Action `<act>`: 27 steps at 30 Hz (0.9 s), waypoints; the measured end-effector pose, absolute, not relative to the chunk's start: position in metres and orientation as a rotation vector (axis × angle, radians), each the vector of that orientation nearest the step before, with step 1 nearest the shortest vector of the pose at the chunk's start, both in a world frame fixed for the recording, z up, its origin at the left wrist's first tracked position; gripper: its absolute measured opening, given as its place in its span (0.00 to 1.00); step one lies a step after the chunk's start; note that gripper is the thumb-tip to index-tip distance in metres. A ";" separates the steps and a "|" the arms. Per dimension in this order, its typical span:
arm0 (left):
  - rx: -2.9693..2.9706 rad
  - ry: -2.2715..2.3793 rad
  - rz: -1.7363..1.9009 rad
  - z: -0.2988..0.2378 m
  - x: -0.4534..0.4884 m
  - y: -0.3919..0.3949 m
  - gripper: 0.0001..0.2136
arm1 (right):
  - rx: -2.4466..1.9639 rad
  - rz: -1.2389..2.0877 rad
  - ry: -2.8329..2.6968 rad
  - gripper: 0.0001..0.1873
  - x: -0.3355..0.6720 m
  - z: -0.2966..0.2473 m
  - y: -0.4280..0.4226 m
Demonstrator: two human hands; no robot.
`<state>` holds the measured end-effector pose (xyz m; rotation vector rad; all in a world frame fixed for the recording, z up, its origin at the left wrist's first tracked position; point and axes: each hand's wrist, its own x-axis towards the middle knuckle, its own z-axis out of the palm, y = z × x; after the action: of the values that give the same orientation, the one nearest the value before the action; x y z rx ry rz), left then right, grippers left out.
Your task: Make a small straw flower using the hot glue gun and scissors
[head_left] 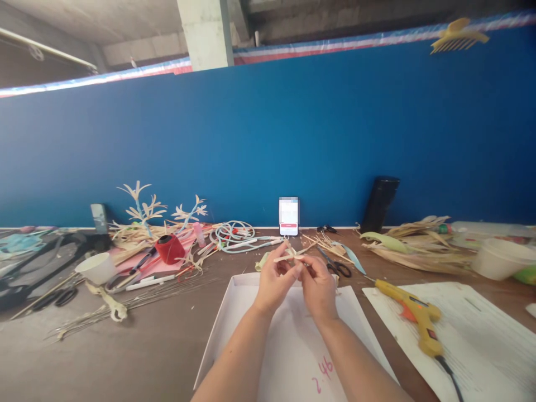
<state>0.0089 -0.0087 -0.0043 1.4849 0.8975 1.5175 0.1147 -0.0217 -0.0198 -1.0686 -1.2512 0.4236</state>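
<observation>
Over a shallow white box lid point(238, 287), my left hand point(271, 286) and my right hand point(319, 287) meet fingertip to fingertip. Between them is a small husk flower point(290, 257) with pale, narrow petals spreading out above the fingers. Both hands are closed on it, thumbs and fingertips pinching its lower part, which the fingers hide. Just behind my right hand lie black-handled scissors point(341, 269). Thin sticks point(329, 245) are scattered beyond them. A pale green piece of husk point(262, 261) rests behind my left hand.
A yellow glue gun point(419, 315) lies on printed paper point(481, 335) at right, near dried husks point(414, 248) and a white tub point(500, 258). A lit phone point(288, 216) leans on the blue partition point(259, 139). Red thread point(170, 248), wires and finished husk flowers point(144, 209) crowd the left.
</observation>
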 end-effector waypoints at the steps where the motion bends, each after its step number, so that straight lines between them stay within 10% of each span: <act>1: 1.501 0.893 1.535 -0.004 0.009 -0.009 0.24 | -1.062 0.472 -1.244 0.09 0.114 -0.020 -0.022; 27: 1.695 0.969 1.669 0.002 0.009 -0.014 0.07 | -1.073 0.525 -1.280 0.10 0.113 -0.016 -0.026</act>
<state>0.0089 -0.0137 0.0016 1.6946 0.9689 1.6687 0.1131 -0.0259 -0.0164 -1.0728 -1.2803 0.5247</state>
